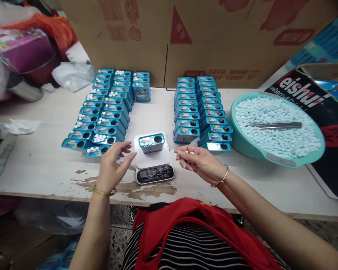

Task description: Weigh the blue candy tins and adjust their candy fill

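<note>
At the middle of the table, one blue rectangular tin with a printed label stands upright on a white flat digital scale with a black display panel; small white pellets show at the left of its top, a dark round opening at the right. Digits lit, too small to read surely.

Left of scale: a group of matching blue tins in two long columns plus a short one at the back; many show white pellets on top. Right: two columns of matching tins, dark openings visible, no pellets seen on them. Beyond these, a turquoise round plastic bowl filled with pale blue-white pellets, a narrow silver metal scoop lying across them.

Surface: a pale wooden table, finish worn to brown near the front edge. A brown printed cardboard sheet stands behind; a white plastic bag lies back left.

Left hand: beside the scale's left edge, fingers bent, thumb spread from them, nothing seen held. Right hand: just right of the scale, thumb and fingers pinching a few white pellets.
</note>
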`<state>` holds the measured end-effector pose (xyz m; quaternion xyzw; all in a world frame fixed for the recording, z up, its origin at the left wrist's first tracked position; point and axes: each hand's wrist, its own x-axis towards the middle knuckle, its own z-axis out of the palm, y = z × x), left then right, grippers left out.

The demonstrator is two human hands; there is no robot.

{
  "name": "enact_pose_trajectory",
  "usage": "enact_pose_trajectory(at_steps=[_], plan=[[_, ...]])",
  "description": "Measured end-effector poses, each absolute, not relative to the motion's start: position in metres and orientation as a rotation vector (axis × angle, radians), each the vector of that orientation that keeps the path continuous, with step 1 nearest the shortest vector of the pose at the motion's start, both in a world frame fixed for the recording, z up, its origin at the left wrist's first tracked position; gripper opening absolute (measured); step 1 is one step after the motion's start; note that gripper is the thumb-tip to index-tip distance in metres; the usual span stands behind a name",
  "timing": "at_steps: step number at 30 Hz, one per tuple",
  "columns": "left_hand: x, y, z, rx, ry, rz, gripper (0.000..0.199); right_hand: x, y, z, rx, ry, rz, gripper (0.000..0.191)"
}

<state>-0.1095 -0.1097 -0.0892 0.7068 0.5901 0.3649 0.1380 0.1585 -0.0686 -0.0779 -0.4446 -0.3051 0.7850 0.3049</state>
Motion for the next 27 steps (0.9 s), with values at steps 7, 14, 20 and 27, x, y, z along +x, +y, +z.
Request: enact_pose_trajectory(at_steps=[7,14,20,27], plan=[[-0.098,-0.08,-0.126,2.091,1.581,1.01,0.075,0.129,-0.054,-0.092,-1.085,-0.54,2.249,0.011],[-0.08,-0.071,-0.122,2.459,1.481,1.0,0.032,0.094,-0.06,-0.107,-1.104,-0.039,2.349,0.034],[-0.069,-0.076,-0.082,3.045,1.382,1.048,0.028,0.093,-0.062,-0.105,-1.018,0.123,2.314,0.024],[-0.072,-0.078,-0.089,3.063,1.422,1.144,0.025,0.096,-0.057,-0.101,-1.025,0.098,2.359,0.021]])
